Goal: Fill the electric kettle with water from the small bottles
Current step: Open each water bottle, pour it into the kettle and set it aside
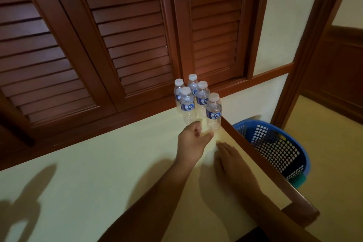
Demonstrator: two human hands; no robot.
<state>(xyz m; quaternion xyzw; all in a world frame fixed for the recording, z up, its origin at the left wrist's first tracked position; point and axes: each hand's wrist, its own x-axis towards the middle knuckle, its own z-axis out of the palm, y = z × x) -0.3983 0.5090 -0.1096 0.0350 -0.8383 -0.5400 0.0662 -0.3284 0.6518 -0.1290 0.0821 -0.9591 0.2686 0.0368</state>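
Observation:
Several small clear water bottles [197, 98] with white caps and blue labels stand clustered at the far right corner of a pale countertop [98, 173]. The nearest bottle [213, 112] stands by the counter's right edge. My left hand [193, 141] reaches toward the bottles, fingers curled and apart just short of the front ones, holding nothing. My right hand [229, 155] lies flat on the counter, fingers together, pointing at the nearest bottle. No kettle is in view.
Dark wooden louvered shutters [117, 41] rise right behind the counter. A wooden trim [261, 159] borders the counter's right edge. Below it on the floor stands a blue perforated plastic basket [275, 147]. A doorway frame [306, 51] is at the right.

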